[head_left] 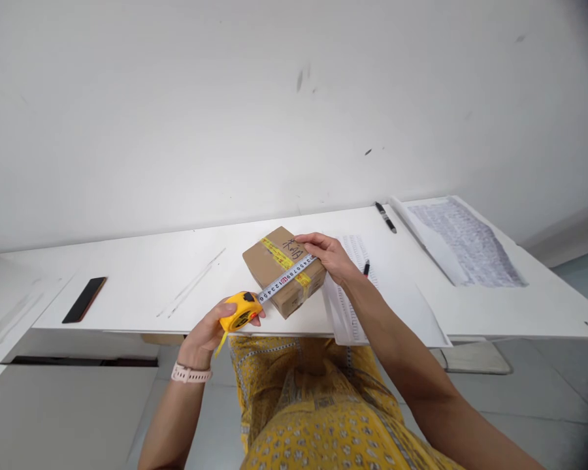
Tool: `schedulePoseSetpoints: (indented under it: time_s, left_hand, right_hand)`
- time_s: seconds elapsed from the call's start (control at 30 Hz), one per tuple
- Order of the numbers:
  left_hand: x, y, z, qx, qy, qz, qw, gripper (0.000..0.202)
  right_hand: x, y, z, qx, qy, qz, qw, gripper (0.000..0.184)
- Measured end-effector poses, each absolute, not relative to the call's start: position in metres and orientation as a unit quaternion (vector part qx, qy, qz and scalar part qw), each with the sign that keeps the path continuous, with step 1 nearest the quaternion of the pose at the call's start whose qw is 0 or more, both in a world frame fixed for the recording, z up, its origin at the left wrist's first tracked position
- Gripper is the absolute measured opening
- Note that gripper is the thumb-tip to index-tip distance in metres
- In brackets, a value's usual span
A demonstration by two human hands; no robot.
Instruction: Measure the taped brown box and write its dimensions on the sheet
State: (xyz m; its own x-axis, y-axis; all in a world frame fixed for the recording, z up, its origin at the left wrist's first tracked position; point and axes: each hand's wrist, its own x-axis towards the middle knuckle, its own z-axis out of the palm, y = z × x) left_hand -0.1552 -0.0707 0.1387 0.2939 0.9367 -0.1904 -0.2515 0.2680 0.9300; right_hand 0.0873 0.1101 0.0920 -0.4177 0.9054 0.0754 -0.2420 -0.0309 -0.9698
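A small brown cardboard box (269, 261) with yellow tape and black handwriting sits at the middle of the white table, turned at an angle. My left hand (210, 329) is wrapped round a yellow tape measure (242, 310) just left of the box, near the table's front edge. Its numbered blade (284, 281) runs out across the top of the box to the right side. There my right hand (326, 253) pinches the blade's end against the box's right edge, the fingers lying on the box top. The blade's tip is hidden under those fingers.
White printed sheets (396, 307) lie right of the box, with a pen (367, 267) on them partly behind my right arm. Another black pen (385, 217) and a handwritten sheet (465, 241) are farther right. A dark flat phone-like object (85, 300) lies far left. A wall (225, 117) rises behind.
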Motion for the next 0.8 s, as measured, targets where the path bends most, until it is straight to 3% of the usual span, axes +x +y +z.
schedulePoseSetpoints:
  time_s: [0.2,0.3,0.43,0.63,0.8]
  left_hand:
    - [-0.155,-0.071,0.138,0.425,0.408,0.439,0.679,0.051]
    - [-0.152,-0.078,0.135,0.425,0.407,0.469,0.659,0.055]
    - [-0.138,-0.094,0.114,0.383,0.425,0.595,0.564,0.060]
    - [-0.106,-0.102,0.080,0.276,0.451,0.694,0.489,0.060]
    - [-0.108,-0.085,0.114,0.264,0.446,0.729,0.447,0.053]
  right_hand:
    - [0.086,0.110,0.090,-0.302,-0.532,0.650,0.451,0.031]
    - [0.092,0.108,0.083,-0.276,-0.500,0.678,0.462,0.046]
    - [0.104,0.098,0.060,-0.320,-0.492,0.652,0.481,0.066]
    - [0.102,0.062,0.052,-0.374,-0.656,0.455,0.473,0.063]
    - [0.082,0.052,0.098,-0.350,-0.707,0.347,0.507,0.040]
